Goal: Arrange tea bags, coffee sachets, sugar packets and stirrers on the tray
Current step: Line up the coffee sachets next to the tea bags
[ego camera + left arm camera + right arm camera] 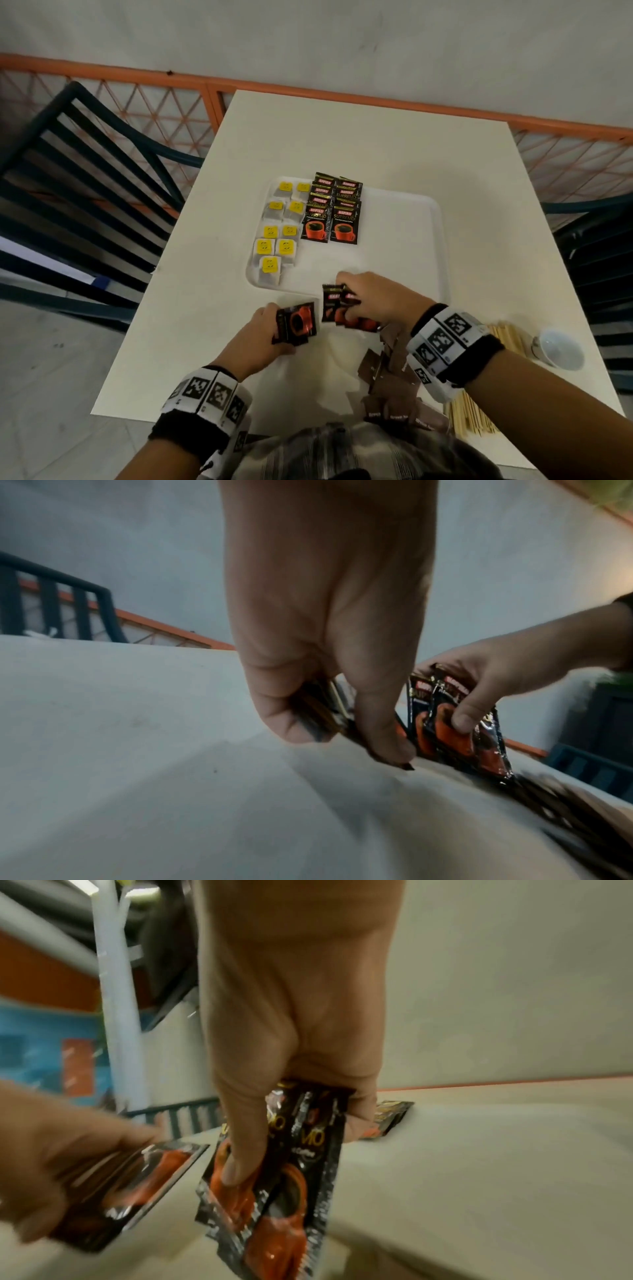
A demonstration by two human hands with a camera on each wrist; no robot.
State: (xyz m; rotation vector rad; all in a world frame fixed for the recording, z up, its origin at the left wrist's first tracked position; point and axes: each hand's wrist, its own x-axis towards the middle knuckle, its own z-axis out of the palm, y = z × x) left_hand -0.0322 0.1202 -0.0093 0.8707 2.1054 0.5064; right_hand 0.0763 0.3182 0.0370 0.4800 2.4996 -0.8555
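Note:
A white tray [404, 240] lies on the white table [376, 137]. Yellow-tagged tea bags [275, 233] fill its left side in two columns. Black coffee sachets [330, 212] sit beside them in two overlapping columns. My left hand [263, 329] grips a small stack of coffee sachets [296, 323] just in front of the tray's near edge. My right hand [373, 301] pinches several more coffee sachets [339, 305] between thumb and fingers, over the tray's near edge. In the wrist views both bundles, left [322, 710] and right [284, 1164], stand on edge, close together.
Brown sugar packets [394, 387] lie in a loose heap at the table's near edge. Wooden stirrers [479, 404] are stacked under my right wrist, with a small white cup [558, 349] beside them. Dark slatted chairs [85, 178] stand left and right; an orange railing [137, 75] runs behind.

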